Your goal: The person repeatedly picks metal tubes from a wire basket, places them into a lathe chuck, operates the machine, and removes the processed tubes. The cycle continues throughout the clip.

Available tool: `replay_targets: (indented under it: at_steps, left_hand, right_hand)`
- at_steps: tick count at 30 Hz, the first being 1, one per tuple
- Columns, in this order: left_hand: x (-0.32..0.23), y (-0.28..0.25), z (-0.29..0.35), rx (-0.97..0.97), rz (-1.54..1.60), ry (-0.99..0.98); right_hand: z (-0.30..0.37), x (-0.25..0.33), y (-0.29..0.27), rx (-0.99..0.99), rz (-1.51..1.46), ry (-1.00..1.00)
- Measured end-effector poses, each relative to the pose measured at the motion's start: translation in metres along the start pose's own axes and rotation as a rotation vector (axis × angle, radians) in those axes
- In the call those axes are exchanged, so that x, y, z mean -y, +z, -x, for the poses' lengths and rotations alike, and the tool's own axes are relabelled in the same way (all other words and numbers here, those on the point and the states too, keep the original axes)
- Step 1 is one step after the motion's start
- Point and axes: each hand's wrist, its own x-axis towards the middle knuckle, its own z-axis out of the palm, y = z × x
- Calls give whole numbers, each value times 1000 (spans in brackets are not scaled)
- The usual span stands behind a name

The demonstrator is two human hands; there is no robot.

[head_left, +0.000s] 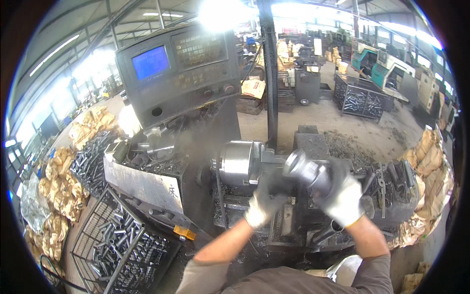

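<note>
Blocked up and to the left of the left hand [268, 196] by the steel chuck [237, 162], with an upright dark hose [220, 196] alongside. Filled between left hand and right hand [341, 188] by the blurred metal cylinder [308, 171]. Barred behind the cylinder by the dark block [312, 141]; farther back, by the black post [270, 73]. Closed off at upper left by the control panel [183, 81]. Cluttered to the right with tools [382, 186] across the bench [404, 213]. Open in the air above the cylinder, between post and bench.
</note>
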Motion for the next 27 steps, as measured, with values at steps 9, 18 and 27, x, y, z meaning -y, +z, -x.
replay_targets:
  at_steps: [9, 18, 27]
  left_hand:
    - [54, 47, 112, -249, 418, -1154]
    - [142, 9, 130, -57, 164, -916]
    - [137, -19, 136, -356, 848, -1022]
  right_hand:
    - [226, 12, 97, 905, -473, 721]
    - [251, 25, 141, 671, -1602, 1814]
    - [353, -61, 17, 1115, -487, 892]
